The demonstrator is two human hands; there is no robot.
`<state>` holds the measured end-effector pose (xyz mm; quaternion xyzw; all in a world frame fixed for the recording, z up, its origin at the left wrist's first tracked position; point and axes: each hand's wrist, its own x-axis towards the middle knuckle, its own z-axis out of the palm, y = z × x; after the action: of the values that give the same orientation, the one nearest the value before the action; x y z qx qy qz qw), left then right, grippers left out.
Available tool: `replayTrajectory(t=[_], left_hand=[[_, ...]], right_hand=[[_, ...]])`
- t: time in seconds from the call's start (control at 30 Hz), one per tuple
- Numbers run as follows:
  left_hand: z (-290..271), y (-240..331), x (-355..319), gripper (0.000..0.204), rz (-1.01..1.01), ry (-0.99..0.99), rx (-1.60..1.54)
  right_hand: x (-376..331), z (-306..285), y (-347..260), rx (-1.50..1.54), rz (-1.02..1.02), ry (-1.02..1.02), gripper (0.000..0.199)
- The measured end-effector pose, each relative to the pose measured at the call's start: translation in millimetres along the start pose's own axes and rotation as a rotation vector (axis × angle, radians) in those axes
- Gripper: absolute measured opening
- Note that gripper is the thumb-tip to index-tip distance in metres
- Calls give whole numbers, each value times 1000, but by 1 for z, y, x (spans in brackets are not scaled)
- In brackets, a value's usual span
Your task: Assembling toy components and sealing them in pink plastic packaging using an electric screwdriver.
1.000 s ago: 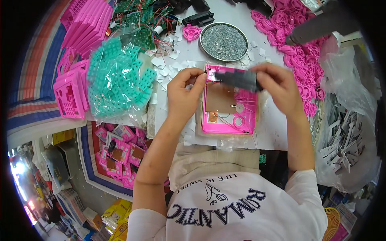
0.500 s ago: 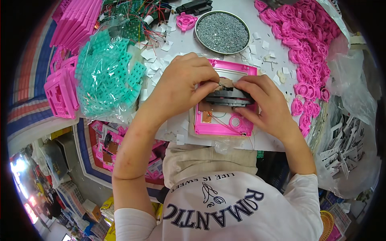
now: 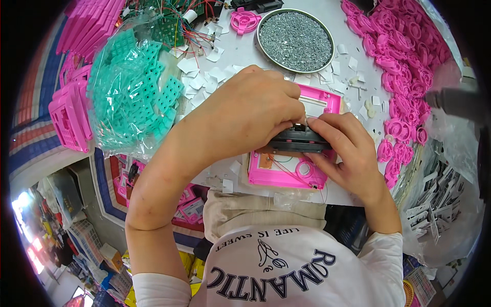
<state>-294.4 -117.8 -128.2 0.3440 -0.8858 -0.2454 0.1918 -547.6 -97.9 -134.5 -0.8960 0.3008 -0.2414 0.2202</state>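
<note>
A pink plastic housing (image 3: 286, 179) lies on the table in front of me, with a pink ring, thin wires and a copper-coloured patch inside. A long black plastic part (image 3: 299, 147) is held tilted over its middle. My right hand (image 3: 348, 151) grips the right end of this part between thumb and fingers. My left hand (image 3: 263, 110) is closed at the part's upper edge, fingertips pinched near the right index finger. Whatever the left fingers hold is hidden or too small to name.
A round tin of small screws (image 3: 295, 41) stands beyond the housing. Pink ring parts (image 3: 404, 77) are heaped right; a bag of teal pieces (image 3: 130, 97) and stacked pink shells (image 3: 71, 112) lie left. White paper scraps (image 3: 204, 79) surround circuit boards. A dark grey rod (image 3: 452, 102) hangs right.
My left hand has moved right, its forearm now slanting across more of the table. The black part is tilted differently. The scene has shifted slightly, and a dark grey rod now shows at right.
</note>
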Motion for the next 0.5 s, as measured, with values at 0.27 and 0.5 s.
replayTrajectory(t=[0.27,0.5], left_hand=[[3,0,-2,15,62,43,45],[-3,8,-3,14,-21,-1,87]], right_hand=[[0,0,2,7,-9,-5,59],[5,-2,-1,-19,-12,-40,58]])
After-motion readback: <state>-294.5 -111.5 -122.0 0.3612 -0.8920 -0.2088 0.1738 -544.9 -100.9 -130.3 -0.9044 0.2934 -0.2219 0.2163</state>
